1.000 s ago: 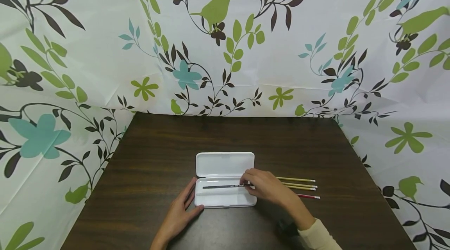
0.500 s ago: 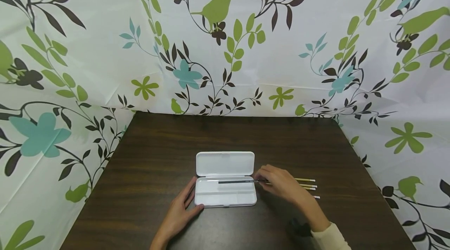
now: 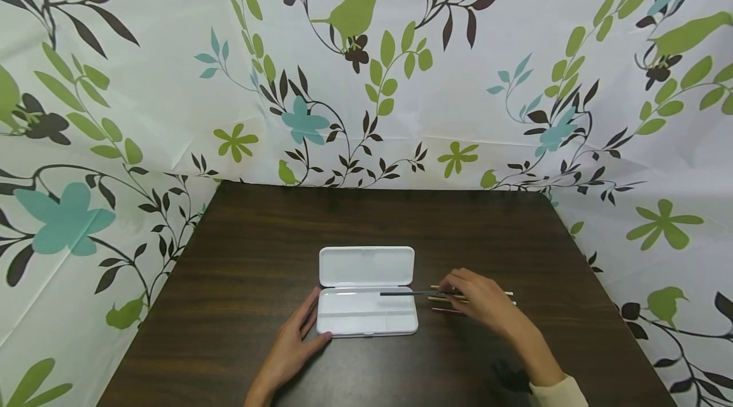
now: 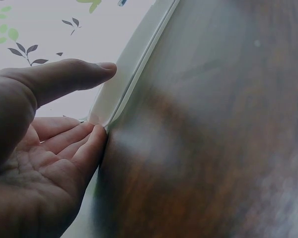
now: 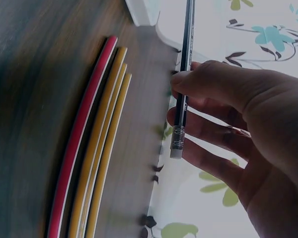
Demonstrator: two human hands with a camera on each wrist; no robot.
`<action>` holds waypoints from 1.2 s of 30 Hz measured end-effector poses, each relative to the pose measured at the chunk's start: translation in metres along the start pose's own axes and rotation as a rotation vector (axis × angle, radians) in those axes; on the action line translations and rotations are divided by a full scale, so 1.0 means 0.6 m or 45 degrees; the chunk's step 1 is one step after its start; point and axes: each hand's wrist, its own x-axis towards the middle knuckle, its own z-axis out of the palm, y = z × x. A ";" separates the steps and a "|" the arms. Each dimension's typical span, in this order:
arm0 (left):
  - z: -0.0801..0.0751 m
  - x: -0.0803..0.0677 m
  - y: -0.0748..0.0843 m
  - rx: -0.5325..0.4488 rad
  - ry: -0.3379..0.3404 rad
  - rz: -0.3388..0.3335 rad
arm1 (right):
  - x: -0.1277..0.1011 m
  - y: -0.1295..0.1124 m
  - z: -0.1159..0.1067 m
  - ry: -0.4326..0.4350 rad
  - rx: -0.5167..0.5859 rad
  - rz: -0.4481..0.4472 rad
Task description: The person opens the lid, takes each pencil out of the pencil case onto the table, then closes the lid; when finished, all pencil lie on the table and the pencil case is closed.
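A white pencil case (image 3: 355, 325) lies with its lid up on the table; its tray holds no pencils. My left hand (image 3: 292, 340) rests at the case's left end, thumb at the front corner and fingers along the side. In the left wrist view those fingers are fairly straight against the case (image 4: 131, 69). Between thumb and fingertips my right hand (image 3: 481, 299) pinches a black pencil (image 3: 401, 294) near its eraser end. Its far end reaches over the tray's right part. Below the right hand lie several yellow pencils (image 5: 100, 124) and a red pencil (image 5: 77, 124).
The dark wooden table (image 3: 275, 229) ends at a patterned cloth (image 3: 395, 165) with leaves and birds, which rises at the back and along both sides. The lid (image 3: 366, 266) leans back behind the tray.
My right hand has moved right with the black pencil, drawing most of it out from over the tray. The left hand and the case have stayed in place.
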 end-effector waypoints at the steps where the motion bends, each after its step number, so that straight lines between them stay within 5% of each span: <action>1: 0.000 0.000 0.000 0.002 -0.001 0.000 | -0.004 0.002 -0.001 0.003 -0.002 0.006; 11: -0.001 0.001 0.005 -0.005 -0.010 -0.052 | -0.035 0.023 -0.004 0.072 -0.019 0.045; 36: -0.002 0.000 0.009 -0.013 -0.004 0.000 | -0.102 0.071 -0.046 0.068 -0.053 0.239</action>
